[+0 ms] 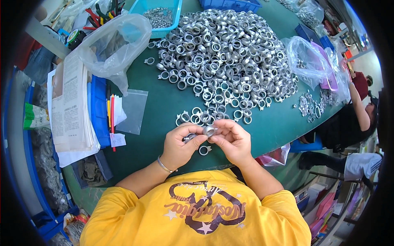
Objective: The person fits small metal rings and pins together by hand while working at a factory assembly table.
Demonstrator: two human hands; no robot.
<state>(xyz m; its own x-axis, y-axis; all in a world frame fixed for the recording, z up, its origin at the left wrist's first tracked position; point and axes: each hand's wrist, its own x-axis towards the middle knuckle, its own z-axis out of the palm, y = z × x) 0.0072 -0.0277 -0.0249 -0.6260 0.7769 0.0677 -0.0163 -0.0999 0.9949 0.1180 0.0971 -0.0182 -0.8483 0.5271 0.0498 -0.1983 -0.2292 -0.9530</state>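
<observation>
Between the fingertips of both hands is a silver metal ring [209, 131], tilted so that part of its opening shows. My left hand [179, 144] is closed, its thumb and forefinger at the ring's left side. More metal rings [189, 137] are tucked in the curl of its fingers. My right hand [234, 142] pinches the same ring from the right. Just below the hands, one loose ring [204, 150] with a small lug lies on the green table [164, 100]. Beyond the fingers, several similar rings [196, 118] lie at the near edge of a large heap of rings [230, 53].
Left of the hands are a stack of printed papers [69, 106], a blue tray [98, 110], pens [112, 117] and a clear bag [117, 45]. A turquoise bin [174, 20] holds small metal parts. Smaller parts [312, 105] lie at right, near two people [344, 119].
</observation>
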